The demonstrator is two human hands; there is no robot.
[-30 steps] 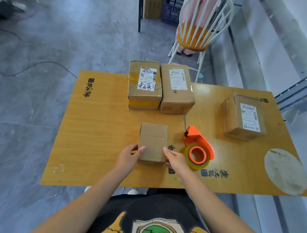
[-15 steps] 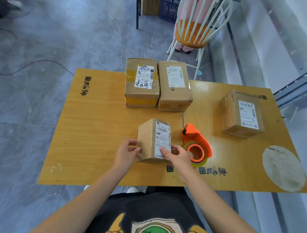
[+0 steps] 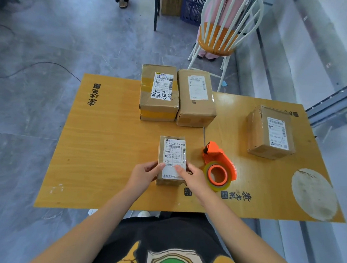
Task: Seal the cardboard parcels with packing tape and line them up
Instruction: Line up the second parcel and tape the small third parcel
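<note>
Head view, looking down. Holds the small parcel (image 3: 171,160) in both hands, close to the near edge of the counter (image 3: 105,147) and about midway along it, white shipping label facing up. Grips the parcel's left side with the left hand (image 3: 145,174), thumb laid on the label's lower left corner, fingers curled round the cardboard. Grips its right side with the right hand (image 3: 196,179), thumb pressed on the lower part of the label, fingers mostly hidden behind the parcel's edge. Cannot tell whether the parcel is lifted or resting on the wood.

Just beside the right hand, lying flat on the counter: orange tape dispenser (image 3: 219,167) loaded with a roll of clear packing tape, roll end toward the near edge, held by neither hand.

At the far edge, side by side and touching: parcel with handwriting (image 3: 159,93) on the left, banded with yellow tape, and long parcel (image 3: 195,98) on the right, both label up. Toward the far right corner, well apart from the others: cube parcel (image 3: 271,132), label up. Near the near right corner: round pale patch (image 3: 314,194) on the wood.

Beyond the far edge, on the grey floor: white spindle-back chair (image 3: 222,32) with an orange seat, and a blue crate (image 3: 192,7) behind it.
</note>
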